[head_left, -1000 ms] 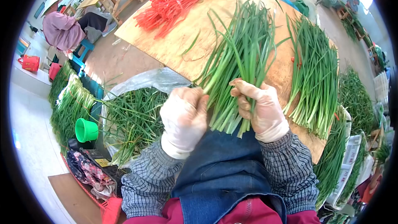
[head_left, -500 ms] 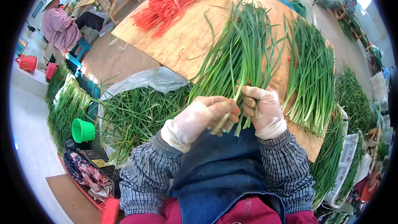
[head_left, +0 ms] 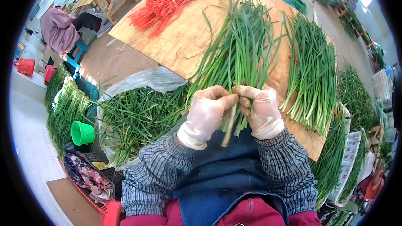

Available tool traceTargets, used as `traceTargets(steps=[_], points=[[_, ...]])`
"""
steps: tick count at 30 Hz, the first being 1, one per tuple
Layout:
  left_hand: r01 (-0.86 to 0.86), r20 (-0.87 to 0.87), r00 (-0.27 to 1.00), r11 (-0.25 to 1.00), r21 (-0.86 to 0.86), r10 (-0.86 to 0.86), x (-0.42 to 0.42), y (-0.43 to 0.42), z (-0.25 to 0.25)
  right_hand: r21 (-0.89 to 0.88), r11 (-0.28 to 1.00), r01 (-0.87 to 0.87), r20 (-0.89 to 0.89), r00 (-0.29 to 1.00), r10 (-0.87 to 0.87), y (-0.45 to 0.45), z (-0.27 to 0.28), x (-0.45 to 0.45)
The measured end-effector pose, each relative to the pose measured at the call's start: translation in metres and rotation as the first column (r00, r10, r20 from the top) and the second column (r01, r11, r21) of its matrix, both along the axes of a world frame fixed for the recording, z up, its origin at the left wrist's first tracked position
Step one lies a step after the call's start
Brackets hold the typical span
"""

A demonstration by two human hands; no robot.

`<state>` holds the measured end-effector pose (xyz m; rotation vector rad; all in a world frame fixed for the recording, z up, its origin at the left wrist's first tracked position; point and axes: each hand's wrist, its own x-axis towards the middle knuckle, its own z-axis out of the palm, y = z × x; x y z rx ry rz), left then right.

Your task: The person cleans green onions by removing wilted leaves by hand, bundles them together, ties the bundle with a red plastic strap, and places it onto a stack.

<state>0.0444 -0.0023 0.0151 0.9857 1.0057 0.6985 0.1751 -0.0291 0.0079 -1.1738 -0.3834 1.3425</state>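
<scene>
In the head view, my left hand [head_left: 208,115], in a thin see-through glove, is closed in a pinch on the garlic chive stalk [head_left: 228,132]. Its pale, brownish root end hangs below my fingers. My gloved right hand [head_left: 264,109] pinches the same stalk close beside the left, thumb and forefinger almost touching it. Beneath and beyond both hands, a loose heap of garlic chives [head_left: 245,46] lies on the plywood table [head_left: 163,50], white ends towards me. To the right lies a second, neater pile of garlic chives [head_left: 312,71].
Red ties [head_left: 167,10] lie at the table's far left. Left of my hands, a plastic-lined heap of greens [head_left: 142,117] stands near a green bucket [head_left: 82,133]. A white crate [head_left: 348,159] is at right. A person in a white hat [head_left: 60,29] sits at far left.
My left hand has turned more upright and moved nearer the right. The stalk's root end now hangs more steeply and shows more clearly. My right hand has shifted slightly left.
</scene>
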Motion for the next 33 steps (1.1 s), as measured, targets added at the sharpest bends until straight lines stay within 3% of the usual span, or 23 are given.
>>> traceTargets(steps=[2, 5, 8, 12, 13, 14, 15, 16, 19, 21, 23, 25, 27, 28, 30, 31, 32, 33], points=[[-0.072, 0.032, 0.997, 0.997, 0.013, 0.072, -0.005, -0.005, -0.002, -0.012, 0.999, 0.052, -0.036, 0.998, -0.052, 0.006, -0.001, 0.002], [-0.014, 0.07, 0.998, 0.995, 0.102, 0.007, -0.029, -0.018, 0.009, 0.021, 0.996, 0.09, -0.075, 0.993, -0.088, 0.012, -0.001, 0.005], [-0.273, 0.039, 0.962, 0.953, 0.135, 0.27, -0.078, -0.035, 0.012, 0.041, 0.997, 0.067, -0.091, 0.994, -0.063, 0.013, -0.002, 0.01], [-0.549, 0.174, 0.836, 0.805, 0.225, 0.521, -0.174, -0.04, -0.025, 0.087, 0.992, 0.094, -0.121, 0.989, -0.084, 0.019, -0.01, 0.007], [-0.599, 0.016, 0.786, 0.756, 0.263, 0.618, -0.195, -0.043, -0.032, 0.087, 0.992, 0.086, -0.115, 0.991, -0.076, 0.019, -0.01, 0.006], [-0.538, -0.237, 0.741, 0.767, 0.349, 0.628, -0.208, -0.041, -0.04, 0.087, 0.993, 0.077, -0.107, 0.992, -0.068, 0.019, -0.01, 0.006], [-0.458, -0.467, 0.634, 0.786, 0.415, 0.616, -0.209, -0.039, -0.038, 0.089, 0.994, 0.068, -0.098, 0.993, -0.059, 0.019, -0.009, 0.005], [-0.396, -0.538, 0.598, 0.803, 0.446, 0.594, -0.2, -0.041, -0.038, 0.09, 0.994, 0.063, -0.087, 0.995, -0.056, 0.019, -0.008, 0.003], [-0.24, -0.402, 0.829, 0.896, 0.374, 0.39, -0.138, -0.045, -0.01, 0.065, 0.996, 0.058, -0.016, 0.998, -0.057, 0.016, 0.001, -0.007], [-0.034, -0.123, 0.991, 0.994, 0.106, 0.047, -0.096, -0.044, 0.013, 0.084, 0.993, 0.078, -0.031, 0.997, -0.075, 0.014, 0.003, -0.012], [0.169, -0.185, 0.974, 0.966, 0.194, -0.133, -0.059, -0.04, 0.009, 0.081, 0.994, 0.079, -0.038, 0.996, -0.076, 0.011, 0.002, -0.014], [0.119, 0.006, 0.993, 0.991, 0.058, -0.12, -0.033, -0.04, 0.003, 0.03, 0.999, 0.012, -0.025, 1.0, -0.012, 0.004, 0.003, -0.01], [0.118, 0.03, 0.991, 0.971, 0.21, -0.127, -0.02, -0.039, 0.005, -0.022, 0.999, -0.031, -0.036, 0.999, 0.03, -0.004, 0.013, -0.01], [0.165, -0.024, 0.986, 0.949, 0.269, -0.165, -0.022, -0.036, 0.006, -0.057, 0.998, -0.038, -0.08, 0.996, 0.033, -0.005, 0.013, -0.009], [0.269, -0.146, 0.962, 0.888, 0.373, -0.23, -0.034, -0.027, 0.007, 0.1, 0.988, -0.117, -0.179, 0.975, 0.134, -0.007, 0.011, 0.007], [0.006, -0.064, 0.997, 0.861, 0.509, 0.031, -0.039, -0.017, -0.002, 0.178, 0.973, -0.145, -0.227, 0.956, 0.184, -0.008, 0.012, 0.016], [-0.169, -0.114, 0.964, 0.884, 0.436, 0.241, -0.048, -0.006, -0.003, 0.233, 0.965, -0.123, -0.323, 0.926, 0.196, -0.009, 0.02, 0.027], [-0.177, -0.238, 0.907, 0.827, 0.534, 0.348, -0.059, 0.01, -0.013, 0.357, 0.915, -0.19, -0.356, 0.878, 0.321, -0.014, 0.033, 0.038]])
